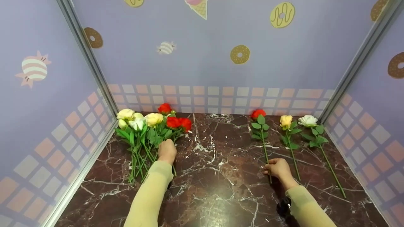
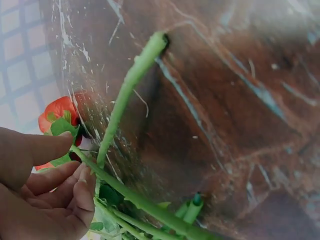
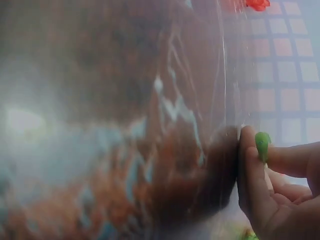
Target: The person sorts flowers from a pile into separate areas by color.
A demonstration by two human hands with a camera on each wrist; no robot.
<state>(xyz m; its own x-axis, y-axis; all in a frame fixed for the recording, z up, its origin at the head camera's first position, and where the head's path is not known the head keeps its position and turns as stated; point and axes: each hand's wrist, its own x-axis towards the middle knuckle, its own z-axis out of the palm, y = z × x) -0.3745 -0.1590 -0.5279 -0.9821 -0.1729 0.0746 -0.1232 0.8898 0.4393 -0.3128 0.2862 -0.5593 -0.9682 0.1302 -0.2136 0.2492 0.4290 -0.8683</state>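
On the left of the table lies a bunch of artificial flowers (image 1: 154, 119), with red, cream and white blooms on long green stems. My left hand (image 1: 167, 151) is at its right side, thumb and fingers pinching a green flower stem (image 2: 142, 201); which bloom it carries cannot be told. A red rose (image 2: 59, 114) shows behind the thumb. On the right, my right hand (image 1: 279, 168) pinches the lower stem of a single red rose (image 1: 258, 114), which lies along the table. In the right wrist view its stem end (image 3: 262, 145) sits between thumb and fingers.
A yellow rose (image 1: 286, 121) and a white rose (image 1: 308, 120) lie apart at the right, stems towards the front. The dark marble table (image 1: 221, 176) is enclosed by a printed back wall (image 1: 195, 63) and side walls. Something dark (image 1: 283, 206) is by the right wrist.
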